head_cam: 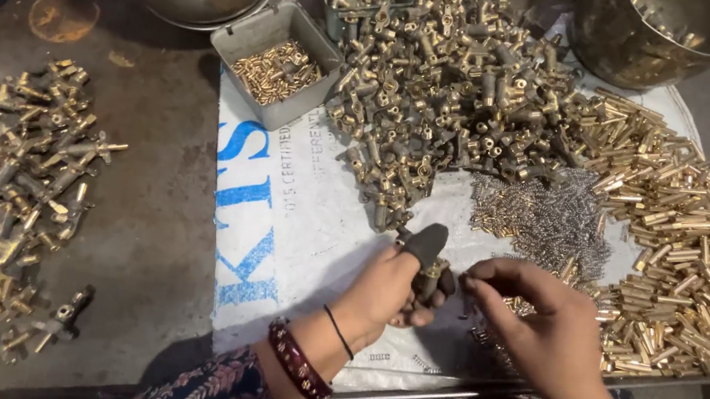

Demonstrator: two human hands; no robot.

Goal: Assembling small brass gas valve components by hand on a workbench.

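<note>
Left hand [387, 288], thumb capped in a dark guard, pinches a small brass fitting [430, 278] above the white sack [315, 222] — right hand [539, 329] closes its fingertips beside it, contents hidden. Springs [553, 218] and brass tubes [694, 262] heaped within reach — supply close by.

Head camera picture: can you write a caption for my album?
Left hand holds a small brass fitting while right hand reaches beside heaps of brass tubes.
</note>
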